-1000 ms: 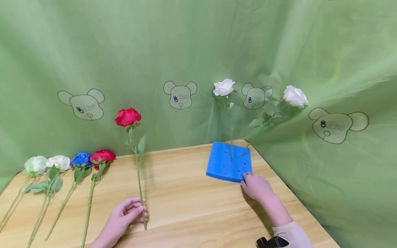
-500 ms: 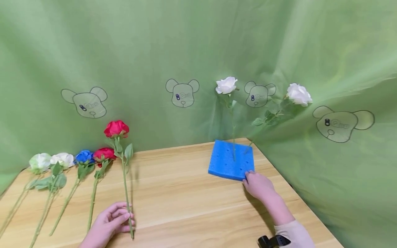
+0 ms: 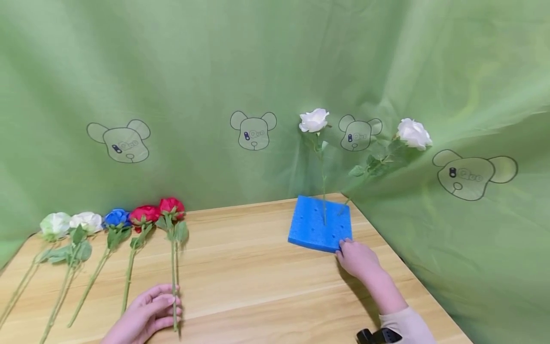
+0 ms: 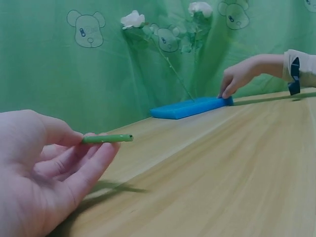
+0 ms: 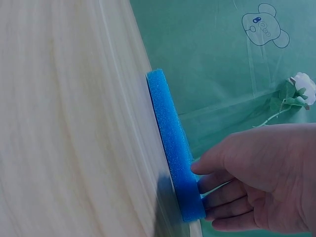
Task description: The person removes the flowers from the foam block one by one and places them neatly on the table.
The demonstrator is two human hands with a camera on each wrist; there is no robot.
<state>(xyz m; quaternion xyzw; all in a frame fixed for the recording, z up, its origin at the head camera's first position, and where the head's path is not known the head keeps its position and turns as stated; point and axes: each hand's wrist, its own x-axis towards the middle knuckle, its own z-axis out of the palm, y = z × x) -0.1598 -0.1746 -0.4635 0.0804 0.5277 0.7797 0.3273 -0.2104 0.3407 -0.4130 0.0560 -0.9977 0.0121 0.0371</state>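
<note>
In the head view my left hand (image 3: 148,313) pinches the lower stem of a red artificial rose (image 3: 172,209) between thumb and fingers. The rose's head and leaves lie down at the table's back edge, beside another red rose (image 3: 145,217). Up close in the left wrist view, the cut end of the green stem (image 4: 111,138) sticks out past the fingertips. My right hand (image 3: 360,258) holds the near right corner of a blue foam block (image 3: 310,229) with small holes. Two white roses stand in the block: one fairly upright (image 3: 314,120), one leaning right (image 3: 414,134).
Left of the red roses lie a blue rose (image 3: 117,218), a white rose (image 3: 87,221) and a pale green-white rose (image 3: 56,225), stems toward me. A green curtain (image 3: 206,62) with bear faces hangs behind and right of the wooden table (image 3: 249,272).
My left hand has moved left with the red rose and tipped it from upright down onto the table beside the other roses. My right hand stays at the foam block.
</note>
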